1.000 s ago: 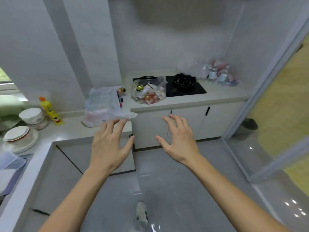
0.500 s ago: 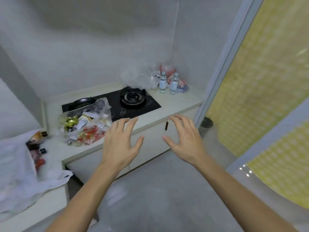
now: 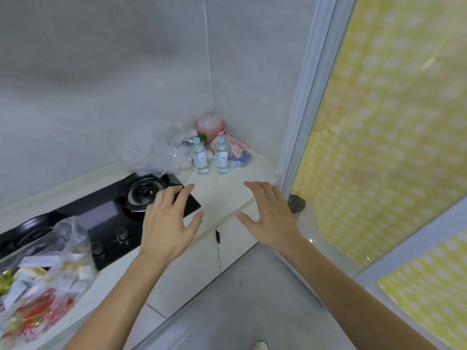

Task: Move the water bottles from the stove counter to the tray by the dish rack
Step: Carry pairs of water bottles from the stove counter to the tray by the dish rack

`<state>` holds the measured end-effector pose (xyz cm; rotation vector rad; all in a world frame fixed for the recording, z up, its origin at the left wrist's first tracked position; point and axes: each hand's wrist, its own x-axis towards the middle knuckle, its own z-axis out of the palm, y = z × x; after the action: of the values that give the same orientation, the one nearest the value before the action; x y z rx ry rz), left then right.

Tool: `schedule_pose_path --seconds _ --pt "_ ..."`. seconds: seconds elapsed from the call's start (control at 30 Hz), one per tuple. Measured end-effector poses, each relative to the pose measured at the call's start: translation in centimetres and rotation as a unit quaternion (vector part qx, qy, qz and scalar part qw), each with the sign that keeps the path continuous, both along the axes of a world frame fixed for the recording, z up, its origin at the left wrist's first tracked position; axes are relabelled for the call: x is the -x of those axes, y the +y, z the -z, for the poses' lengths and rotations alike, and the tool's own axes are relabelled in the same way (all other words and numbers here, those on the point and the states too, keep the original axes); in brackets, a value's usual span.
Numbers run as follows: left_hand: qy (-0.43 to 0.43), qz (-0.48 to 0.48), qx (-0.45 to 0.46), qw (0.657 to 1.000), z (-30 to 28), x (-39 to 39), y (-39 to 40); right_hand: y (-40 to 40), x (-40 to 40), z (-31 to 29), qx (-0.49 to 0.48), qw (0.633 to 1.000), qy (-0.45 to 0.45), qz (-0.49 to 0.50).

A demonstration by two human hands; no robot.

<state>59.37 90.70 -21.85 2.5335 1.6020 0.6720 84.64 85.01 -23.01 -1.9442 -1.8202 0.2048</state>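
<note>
Two small clear water bottles stand upright side by side near the back corner of the cream stove counter (image 3: 222, 190): the left bottle (image 3: 200, 156) and the right bottle (image 3: 221, 155), both with pale caps and white labels. My left hand (image 3: 168, 218) hovers open over the stove's right edge, short of the bottles. My right hand (image 3: 269, 213) is open above the counter's front right corner. Neither hand touches a bottle. The tray and dish rack are out of view.
A black gas stove (image 3: 106, 213) fills the counter's left. A crumpled clear plastic bag (image 3: 161, 150) lies behind it, a pink container (image 3: 209, 126) in the corner. A bag of packets (image 3: 43, 284) sits at the front left. A glass door with yellow dotted film (image 3: 379, 122) is on the right.
The view has swung right and closer to the stove counter; the bottles are now larger and nearer. Both open hands have reached forward over the counter's edge.
</note>
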Motion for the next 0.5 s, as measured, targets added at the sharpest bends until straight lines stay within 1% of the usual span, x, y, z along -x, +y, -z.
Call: schedule_pose_path --seconds 0.13,0.27,0.5 --pt "0.0 -0.021 0.013 1.0 -0.3 -3.6 5.8 6.8 -3.8 -0.5 0.007 0.999 -0.006 -0.033" --pt "0.01 -0.045 0.008 0.999 0.1 -5.7 11.1 13.3 -5.8 -0.5 0.01 0.998 -0.006 -0.055" --pt "-0.015 -0.06 0.022 0.998 3.1 -7.6 22.8 25.1 -7.3 2.2 0.038 0.997 -0.014 -0.071"
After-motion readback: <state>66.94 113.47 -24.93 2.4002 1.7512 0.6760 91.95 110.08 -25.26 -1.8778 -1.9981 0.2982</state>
